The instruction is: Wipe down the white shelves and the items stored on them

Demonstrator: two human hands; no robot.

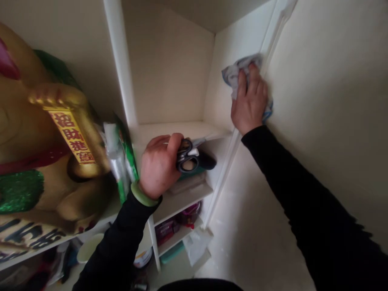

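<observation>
My right hand (250, 95) presses a crumpled grey-white cloth (232, 76) against the right inner side wall of an upper shelf compartment, near its front edge. In my left hand (160, 163) is a pair of scissors (187, 163) with black handles, held in front of the shelf board (169, 131). Other items seem to be in that hand too, among them a dark rounded object (207, 160), but I cannot make out exactly what they are. The bare back panel (171, 68) of the compartment shows behind both hands.
A large golden cat figure (18, 133) with a yellow sign stands at the left. Green-and-white packages (121, 157) lean beside it. Lower shelves hold purple items (169, 230). A clear plastic bag (195, 244) lies at the bottom. A plain wall (333, 101) rises at the right.
</observation>
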